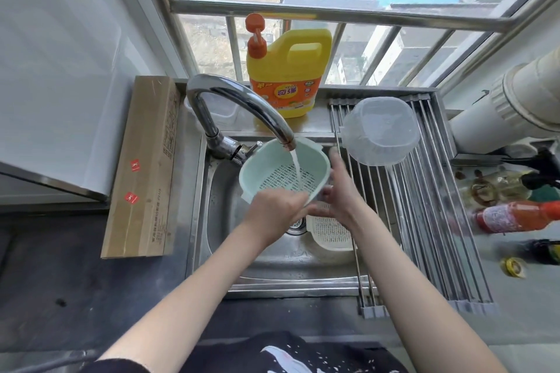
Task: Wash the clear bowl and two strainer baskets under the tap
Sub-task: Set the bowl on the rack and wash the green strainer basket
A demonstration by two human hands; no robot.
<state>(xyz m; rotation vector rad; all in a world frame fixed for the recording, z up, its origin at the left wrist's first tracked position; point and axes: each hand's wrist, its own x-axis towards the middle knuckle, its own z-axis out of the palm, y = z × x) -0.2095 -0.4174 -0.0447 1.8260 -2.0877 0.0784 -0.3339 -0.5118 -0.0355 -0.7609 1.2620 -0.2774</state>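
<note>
The steel sink (224,206) holds a white strainer basket (328,234) on its floor; the clear bowl (380,130) lies upturned on the rack (430,221). Both hands grip 1 green strainer basket (272,163) under the running tap (242,105): left hand (274,210) clamping its near rim, right hand (341,190) cupping its side

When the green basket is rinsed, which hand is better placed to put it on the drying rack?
Probably the right hand: it holds the green basket on the side next to the drying rack, where the clear bowl lies. The left hand is on the far side.
</note>
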